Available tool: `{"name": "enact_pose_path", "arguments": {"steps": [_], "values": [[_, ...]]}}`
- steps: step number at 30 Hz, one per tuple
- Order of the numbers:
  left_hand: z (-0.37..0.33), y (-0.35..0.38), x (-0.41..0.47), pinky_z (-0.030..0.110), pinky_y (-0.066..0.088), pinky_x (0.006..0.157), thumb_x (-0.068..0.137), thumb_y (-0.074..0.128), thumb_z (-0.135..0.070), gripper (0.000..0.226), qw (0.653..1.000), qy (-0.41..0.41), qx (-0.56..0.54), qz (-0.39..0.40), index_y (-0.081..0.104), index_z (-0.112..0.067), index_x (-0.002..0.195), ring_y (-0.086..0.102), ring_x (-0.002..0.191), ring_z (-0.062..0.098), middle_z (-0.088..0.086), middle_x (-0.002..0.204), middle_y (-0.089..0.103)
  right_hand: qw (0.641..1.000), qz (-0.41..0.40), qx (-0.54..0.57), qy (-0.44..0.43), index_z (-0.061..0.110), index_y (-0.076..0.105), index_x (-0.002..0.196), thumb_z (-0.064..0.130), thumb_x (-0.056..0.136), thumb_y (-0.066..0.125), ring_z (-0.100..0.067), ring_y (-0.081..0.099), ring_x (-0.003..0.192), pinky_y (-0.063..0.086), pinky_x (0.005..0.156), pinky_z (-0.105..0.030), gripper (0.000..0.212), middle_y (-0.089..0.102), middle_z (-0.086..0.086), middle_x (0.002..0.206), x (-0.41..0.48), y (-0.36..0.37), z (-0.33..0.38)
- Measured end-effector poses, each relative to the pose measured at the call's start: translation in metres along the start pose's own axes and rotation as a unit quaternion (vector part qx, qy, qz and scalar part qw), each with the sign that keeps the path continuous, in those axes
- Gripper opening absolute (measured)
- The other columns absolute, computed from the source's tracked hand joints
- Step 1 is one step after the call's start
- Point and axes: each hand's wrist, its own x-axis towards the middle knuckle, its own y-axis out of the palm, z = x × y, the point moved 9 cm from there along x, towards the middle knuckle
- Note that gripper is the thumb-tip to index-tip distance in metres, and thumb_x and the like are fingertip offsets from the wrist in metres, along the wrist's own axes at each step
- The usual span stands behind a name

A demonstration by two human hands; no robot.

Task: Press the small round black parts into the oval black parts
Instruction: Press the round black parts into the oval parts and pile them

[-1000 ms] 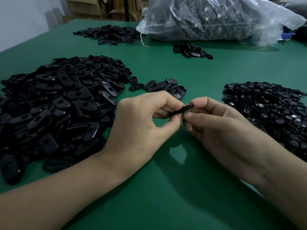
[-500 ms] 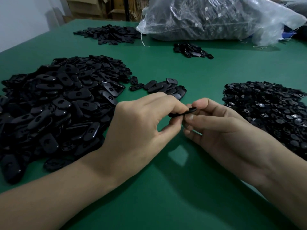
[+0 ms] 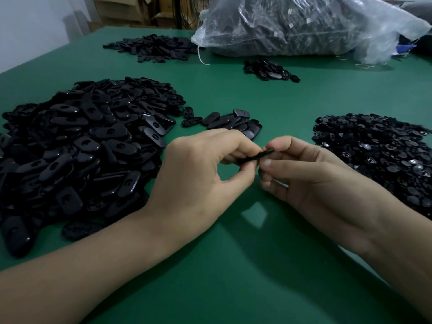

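- The green counter [image 3: 233,288] carries the job's stock, and most of it looks unworked: a big heap of oval black parts [image 3: 77,146] lies to the left, and a wide heap of small round black parts [image 3: 378,150] to the right.
- A clear plastic bag [image 3: 304,24] at the far edge is full of more dark pieces, so I judge the task far from finished.
- A small cluster of oval pieces [image 3: 233,123] sits just beyond the hands; it may be the finished ones, but I cannot tell.
- The left hand [image 3: 201,174] is closed in a pinch, thumb and fingertips on one end of a single oval part [image 3: 256,155].
- The right hand [image 3: 311,174] is curled, pinching the other end of that part, held edge-on above the counter between the two heaps.
- Whether a round part is already seated in it is hidden by the fingers.
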Motion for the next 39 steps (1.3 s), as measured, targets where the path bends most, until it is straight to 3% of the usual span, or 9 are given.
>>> {"name": "enact_pose_path", "arguments": {"steps": [8,13,18,24,30,35,39], "values": [[0.024,0.011,-0.001,0.02,0.06,0.076,0.085,0.081,-0.008,0.011,0.988,-0.122,-0.084,0.041,0.081,-0.018,0.091,0.074,0.076,0.005,-0.011,0.08,0.077,0.974,-0.041,-0.198,-0.105,0.015,0.075,0.083,0.009,0.072,0.08,-0.012,0.068,0.07,0.055,0.069,-0.018,0.014,0.076,-0.005,0.083,-0.003,-0.005,0.019],[0.034,0.017,-0.003,0.023,0.061,0.076,0.086,0.08,-0.01,0.013,0.978,-0.165,-0.113,0.057,0.081,-0.019,0.095,0.075,0.075,0.005,-0.009,0.08,0.078,0.955,-0.076,-0.254,-0.135,0.012,0.075,0.087,0.011,0.085,0.078,-0.014,0.066,0.065,0.055,0.069,-0.021,0.004,0.074,-0.006,0.076,-0.001,-0.01,0.023],[0.024,0.015,0.0,0.025,0.06,0.076,0.08,0.086,-0.017,0.029,0.989,-0.121,-0.065,0.063,0.075,-0.026,0.105,0.073,0.078,0.004,-0.012,0.083,0.076,0.964,-0.109,-0.215,-0.111,0.012,0.075,0.085,0.016,0.087,0.076,-0.015,0.063,0.063,0.05,0.074,-0.034,0.005,0.073,-0.019,0.081,0.0,-0.02,0.018],[0.013,0.011,0.004,0.026,0.059,0.075,0.083,0.083,-0.017,0.02,0.997,-0.059,-0.005,0.057,0.078,-0.022,0.101,0.071,0.076,0.004,-0.013,0.084,0.074,0.967,-0.095,-0.216,-0.1,0.009,0.069,0.089,0.016,0.087,0.076,-0.014,0.061,0.061,0.05,0.064,-0.023,0.01,0.067,-0.011,0.068,0.003,-0.021,0.013],[0.001,0.01,0.005,0.028,0.056,0.074,0.08,0.079,-0.017,0.022,0.998,-0.009,0.045,0.053,0.078,-0.018,0.102,0.067,0.076,0.003,-0.01,0.087,0.073,0.959,-0.058,-0.262,-0.089,0.009,0.077,0.089,0.019,0.089,0.076,-0.012,0.061,0.063,0.049,0.067,-0.026,0.01,0.072,-0.015,0.075,0.004,-0.016,0.013],[-0.003,0.011,0.005,0.03,0.056,0.072,0.08,0.077,-0.017,0.02,0.996,0.009,0.067,0.066,0.077,-0.018,0.1,0.066,0.076,0.004,-0.009,0.086,0.073,0.953,-0.058,-0.284,-0.089,0.012,0.077,0.087,0.02,0.09,0.075,-0.012,0.06,0.062,0.047,0.068,-0.029,0.009,0.07,-0.008,0.065,0.005,-0.018,0.013],[-0.005,0.01,0.004,0.034,0.058,0.069,0.079,0.075,-0.019,0.018,0.992,0.029,0.099,0.075,0.078,-0.017,0.096,0.067,0.074,0.006,-0.008,0.084,0.075,0.94,-0.049,-0.324,-0.096,0.011,0.076,0.087,0.02,0.09,0.076,-0.012,0.064,0.059,0.051,0.066,-0.028,0.009,0.073,-0.006,0.069,0.006,-0.016,0.013]]}}
